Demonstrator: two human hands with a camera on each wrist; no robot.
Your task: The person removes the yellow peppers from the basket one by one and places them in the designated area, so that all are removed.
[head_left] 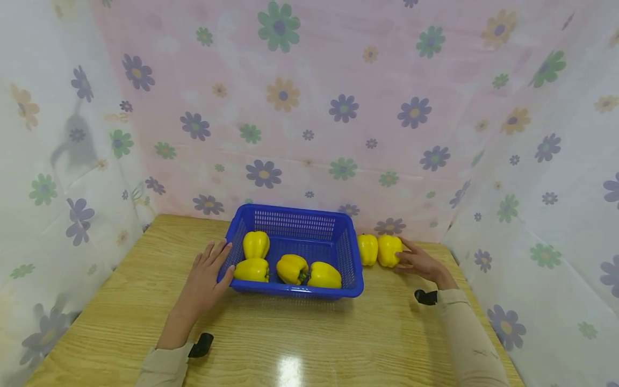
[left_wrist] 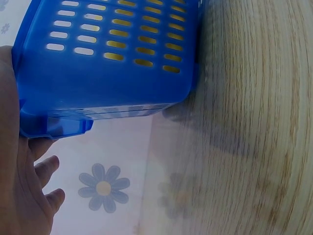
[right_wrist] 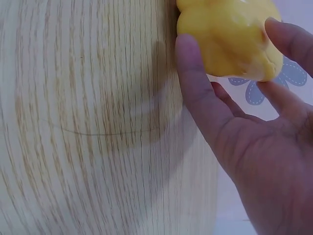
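Observation:
A blue plastic basket (head_left: pixel 300 291) stands on the table with several yellow bell peppers inside, among them one bell pepper (head_left: pixel 292 269) near its front wall. My left hand (head_left: pixel 205 279) rests on the basket's left rim, fingers extended; the left wrist view shows its palm beside the rim's lip (left_wrist: pixel 58 126). To the right of the basket, two more yellow peppers sit side by side. My right hand (head_left: pixel 422 263) holds the outer bell pepper (head_left: pixel 389 251), with thumb and fingers spread round its right end. The inner bell pepper (head_left: pixel 367 250) is between it and the basket.
The wooden table (head_left: pixel 290 333) reaches back to a flowered cloth (head_left: pixel 309 97), which also hangs at both sides. The two loose peppers are close to the back cloth. A black wrist mount (head_left: pixel 200 345) shows at the left sleeve, and another wrist mount (head_left: pixel 426 297) at the right.

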